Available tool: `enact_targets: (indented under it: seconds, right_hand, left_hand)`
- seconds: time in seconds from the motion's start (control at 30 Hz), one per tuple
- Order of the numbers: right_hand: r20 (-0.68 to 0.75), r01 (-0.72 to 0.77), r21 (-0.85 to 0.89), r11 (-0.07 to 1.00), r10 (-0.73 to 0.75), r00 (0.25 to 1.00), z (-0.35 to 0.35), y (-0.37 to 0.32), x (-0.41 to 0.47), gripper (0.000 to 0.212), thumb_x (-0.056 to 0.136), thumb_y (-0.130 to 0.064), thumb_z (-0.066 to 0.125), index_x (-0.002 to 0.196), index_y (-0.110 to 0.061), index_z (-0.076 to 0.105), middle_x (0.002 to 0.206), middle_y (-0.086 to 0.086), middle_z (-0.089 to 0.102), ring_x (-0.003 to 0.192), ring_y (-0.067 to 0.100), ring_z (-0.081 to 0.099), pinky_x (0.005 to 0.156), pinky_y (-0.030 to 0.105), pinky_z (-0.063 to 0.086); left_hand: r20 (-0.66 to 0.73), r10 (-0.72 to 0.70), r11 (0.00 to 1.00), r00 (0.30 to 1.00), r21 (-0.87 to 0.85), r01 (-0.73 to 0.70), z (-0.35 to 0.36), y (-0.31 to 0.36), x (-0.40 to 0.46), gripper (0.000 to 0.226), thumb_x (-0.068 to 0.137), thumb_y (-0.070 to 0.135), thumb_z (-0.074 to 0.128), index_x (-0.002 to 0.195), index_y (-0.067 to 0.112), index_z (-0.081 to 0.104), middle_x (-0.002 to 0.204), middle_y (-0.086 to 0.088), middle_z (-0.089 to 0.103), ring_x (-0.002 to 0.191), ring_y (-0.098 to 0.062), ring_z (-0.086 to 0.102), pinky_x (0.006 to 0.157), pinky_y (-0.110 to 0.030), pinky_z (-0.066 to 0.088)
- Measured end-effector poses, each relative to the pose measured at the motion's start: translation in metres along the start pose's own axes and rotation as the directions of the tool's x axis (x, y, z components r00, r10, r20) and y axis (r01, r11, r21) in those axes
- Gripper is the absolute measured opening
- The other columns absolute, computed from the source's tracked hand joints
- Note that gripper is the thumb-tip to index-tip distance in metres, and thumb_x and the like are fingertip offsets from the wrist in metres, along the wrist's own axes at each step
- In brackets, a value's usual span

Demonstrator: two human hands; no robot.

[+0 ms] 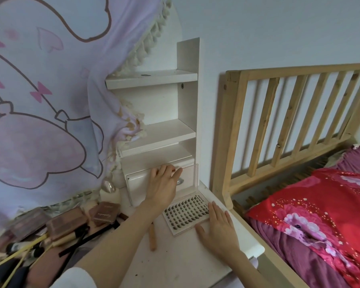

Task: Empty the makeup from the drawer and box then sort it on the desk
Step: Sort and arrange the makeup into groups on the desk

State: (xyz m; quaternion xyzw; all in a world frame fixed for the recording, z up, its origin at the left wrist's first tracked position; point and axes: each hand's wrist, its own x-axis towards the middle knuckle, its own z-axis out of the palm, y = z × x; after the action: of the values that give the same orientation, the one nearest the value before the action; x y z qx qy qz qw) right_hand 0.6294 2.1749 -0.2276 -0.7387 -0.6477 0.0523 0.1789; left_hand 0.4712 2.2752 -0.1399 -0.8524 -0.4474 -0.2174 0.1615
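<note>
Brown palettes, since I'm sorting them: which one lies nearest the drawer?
The rightmost brown palette, beside the left forearm, just below and left of the white drawer. The other two lie farther left, among the brushes.

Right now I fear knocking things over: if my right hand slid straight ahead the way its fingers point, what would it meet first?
Likely the open lash case; your right hand already lies against its near edge.
</note>
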Motion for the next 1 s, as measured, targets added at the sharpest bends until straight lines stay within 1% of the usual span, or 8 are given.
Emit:
enact_targets:
  seconds: [0.13,0.27,0.43,0.57,0.63,0.73,0.87,1.0]
  right_hand:
    - [0.014,-0.003,-0.028,1.0,0.003,1.0,0.001,-0.001,-0.005,0.101,0.061,-0.066,-0.008,0.149,-0.015,-0.008,0.158,0.0,-0.01,0.145,0.013,-0.009,0.109,0.026,-0.017]
    - [0.015,0.021,-0.033,0.999,-0.02,1.0,-0.006,-0.004,-0.018,0.101,0.06,-0.067,-0.01,0.148,-0.016,-0.012,0.156,-0.001,-0.015,0.143,0.015,-0.015,0.108,0.029,-0.02]
    - [-0.028,0.116,0.058,0.992,-0.115,0.993,-0.005,-0.022,-0.035,0.092,0.069,-0.064,-0.002,0.149,-0.019,0.002,0.155,-0.006,-0.006,0.142,0.009,-0.009,0.11,0.026,-0.018]
    - [-0.112,0.285,0.089,0.954,-0.275,0.955,-0.003,-0.064,-0.049,0.058,0.083,-0.043,0.037,0.125,-0.008,0.055,0.129,0.009,0.057,0.123,0.024,0.05,0.1,0.043,0.041]
    - [-0.158,0.39,0.153,0.908,-0.367,0.917,0.004,-0.091,-0.056,0.048,0.082,-0.036,0.043,0.118,-0.01,0.059,0.117,0.006,0.064,0.111,0.021,0.056,0.09,0.046,0.051]
    - [-0.184,0.504,0.223,0.835,-0.472,0.862,0.015,-0.129,-0.065,0.045,0.082,-0.037,0.045,0.115,-0.011,0.061,0.114,0.005,0.064,0.112,0.022,0.055,0.094,0.041,0.049]
    - [-0.062,0.542,0.215,0.812,-0.543,0.838,0.021,-0.174,-0.069,0.061,0.081,-0.046,0.054,0.132,-0.013,0.049,0.132,0.0,0.05,0.127,0.019,0.041,0.11,0.015,0.007]
    - [0.128,0.518,0.14,0.844,-0.534,0.836,0.032,-0.193,-0.061,0.079,0.078,-0.065,0.048,0.141,-0.018,0.034,0.141,-0.001,0.04,0.13,0.018,0.032,0.108,0.025,0.02]
  left_hand:
    - [0.209,-0.1,0.993,0.973,0.08,0.085,0.001,0.009,-0.014,0.076,0.084,0.008,0.047,0.147,0.017,0.007,0.151,-0.004,0.012,0.129,-0.025,0.021,0.095,-0.037,0.021]
    - [0.258,-0.121,0.992,0.958,0.062,0.109,-0.007,0.006,-0.018,0.062,0.097,0.024,0.035,0.147,0.018,-0.001,0.155,-0.004,-0.004,0.138,-0.027,0.007,0.104,-0.044,0.017]
    - [0.164,-0.065,0.993,0.984,-0.089,0.08,-0.032,-0.002,-0.053,0.054,0.092,0.034,0.022,0.138,0.011,0.039,0.144,-0.013,0.038,0.13,-0.034,0.038,0.099,-0.05,0.035]
    - [0.126,-0.085,0.988,0.988,-0.115,0.1,-0.043,-0.024,-0.115,0.044,0.085,0.027,0.034,0.122,0.014,0.054,0.123,-0.008,0.059,0.114,-0.03,0.056,0.091,-0.05,0.045]
    - [0.125,-0.135,0.979,0.983,-0.138,0.152,-0.054,-0.041,-0.145,0.043,0.084,0.025,0.034,0.117,0.014,0.059,0.117,-0.007,0.062,0.111,-0.028,0.057,0.089,-0.051,0.049]
    - [0.143,-0.243,0.952,0.959,-0.156,0.264,-0.071,-0.067,-0.187,0.04,0.09,0.019,0.039,0.127,0.012,0.053,0.13,-0.005,0.052,0.124,-0.024,0.045,0.107,-0.041,0.034]
    - [0.089,-0.282,0.947,0.955,-0.136,0.292,-0.084,-0.094,-0.236,0.041,0.085,0.026,0.035,0.114,0.014,0.062,0.116,-0.004,0.061,0.115,-0.024,0.052,0.093,-0.042,0.047]
    - [0.162,-0.222,0.973,0.962,-0.03,0.23,-0.081,-0.108,-0.269,0.039,0.081,0.029,0.037,0.103,0.022,0.068,0.112,0.003,0.065,0.118,-0.018,0.043,0.101,-0.038,0.03]
